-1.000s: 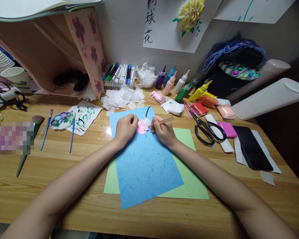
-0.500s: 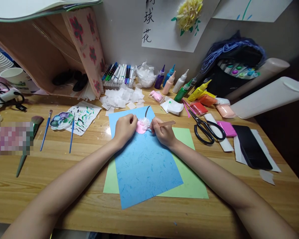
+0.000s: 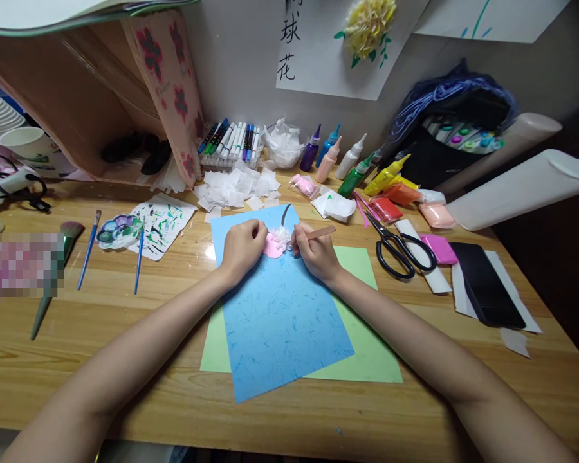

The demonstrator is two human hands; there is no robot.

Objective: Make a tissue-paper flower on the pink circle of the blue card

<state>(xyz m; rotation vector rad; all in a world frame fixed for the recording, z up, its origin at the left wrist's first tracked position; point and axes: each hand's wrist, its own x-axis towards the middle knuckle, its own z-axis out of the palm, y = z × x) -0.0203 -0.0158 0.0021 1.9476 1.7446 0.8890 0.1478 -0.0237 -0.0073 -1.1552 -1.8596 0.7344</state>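
Observation:
A blue sheet of paper (image 3: pixel 280 315) lies on a green sheet (image 3: pixel 367 360) on the wooden table. Near its top sits a pink clay shape (image 3: pixel 271 248) with white tissue bits (image 3: pixel 282 238) stuck on it, and a dark curved stem (image 3: pixel 285 213) above. My left hand (image 3: pixel 244 247) is curled shut, its fingertips pressed at the left edge of the pink shape. My right hand (image 3: pixel 316 252) grips a wooden stick (image 3: pixel 321 232), its tip pushed into the white tissue.
White tissue squares (image 3: pixel 234 186), markers (image 3: pixel 231 141) and paint bottles (image 3: pixel 338 161) line the back. Black scissors (image 3: pixel 398 247), clay blocks (image 3: pixel 441 249) and a black phone (image 3: pixel 485 284) lie right. Brushes (image 3: pixel 89 251) and a painted paper (image 3: pixel 161 225) lie left.
Both hands stay at the pink shape; the stick's angle shifts slightly. The view drifts a little.

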